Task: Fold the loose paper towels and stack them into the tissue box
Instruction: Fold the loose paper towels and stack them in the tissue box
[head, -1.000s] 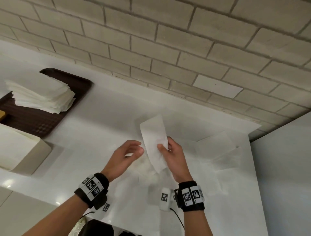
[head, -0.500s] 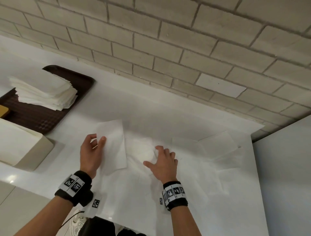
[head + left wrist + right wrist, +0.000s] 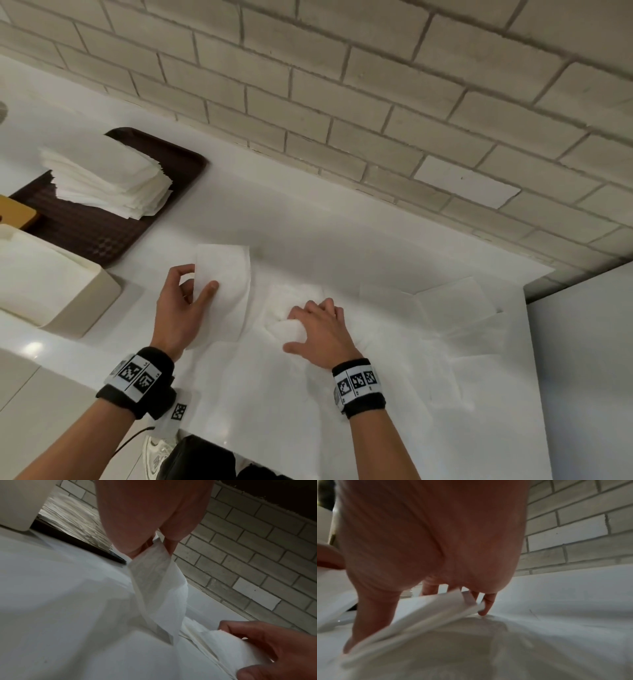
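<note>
Two hands work over a white counter (image 3: 308, 240) strewn with loose towels (image 3: 455, 305). The left hand (image 3: 180, 308) pinches a folded towel (image 3: 224, 291) between thumb and fingers; the head view shows it held up beside the pile, and in the left wrist view its lower corner hangs down to the counter, though blur hides whether it touches. The right hand (image 3: 320, 329) rests on the pile with its fingers curled round a bunched towel (image 3: 287, 330); in the right wrist view the palm fills most of the picture, so only the fingertips (image 3: 485, 604) and the thumb show, with a raised edge of paper caught between them. How many sheets that hand grips cannot be told.

The loose towels blend into the white counter, and their edges are hard to trace; a few flat sheets near the right end show only as faint outlines. The box (image 3: 61, 294), cream and open-topped, sits left of the left hand, cut off by the frame edge, with white paper visible inside; how full it is cannot be made out. Behind it lies a brown tray (image 3: 102, 233) carrying a stack (image 3: 106, 178) of folded towels, partly hidden by the box. A yellow thing (image 3: 15, 210) at the left edge is mostly cut off and cannot be identified. A brick wall (image 3: 376, 102) backs the counter.
</note>
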